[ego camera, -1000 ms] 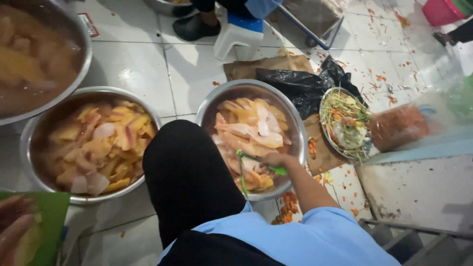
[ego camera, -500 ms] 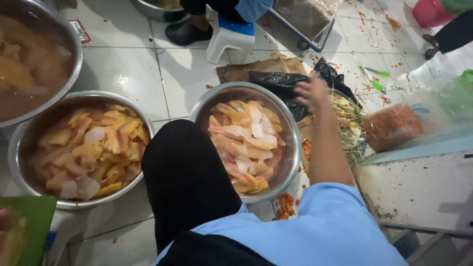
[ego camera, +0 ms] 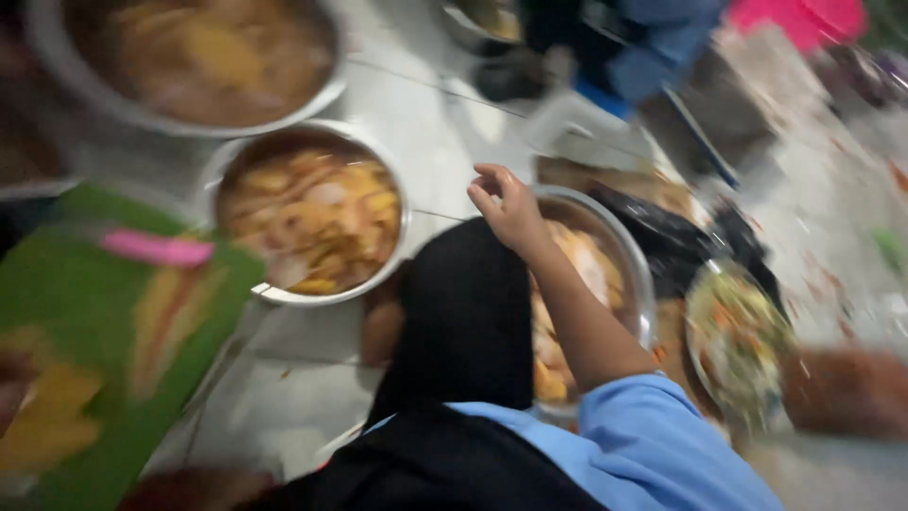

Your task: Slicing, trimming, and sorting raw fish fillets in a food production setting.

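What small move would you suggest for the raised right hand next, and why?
Probably lower the right hand into the steel bowl beneath it for a slice: it looks empty and hovers over that bowl's rim.

Green cutting board (ego camera: 104, 322) with pink strip; blue sleeve (ego camera: 653, 445); black trouser leg (ego camera: 463, 322); silver bowl (ego camera: 284, 293), yellow-orange pieces.

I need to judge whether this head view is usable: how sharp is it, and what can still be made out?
Head view: heavy motion blur throughout, edges smeared. Sharpest is the raised right hand, fingers curled, seemingly empty. The metal bowl of yellow pieces reads as colour only, no single piece distinct. The green board at left and the pink object top right are streaks. No strong glare; lighting even.
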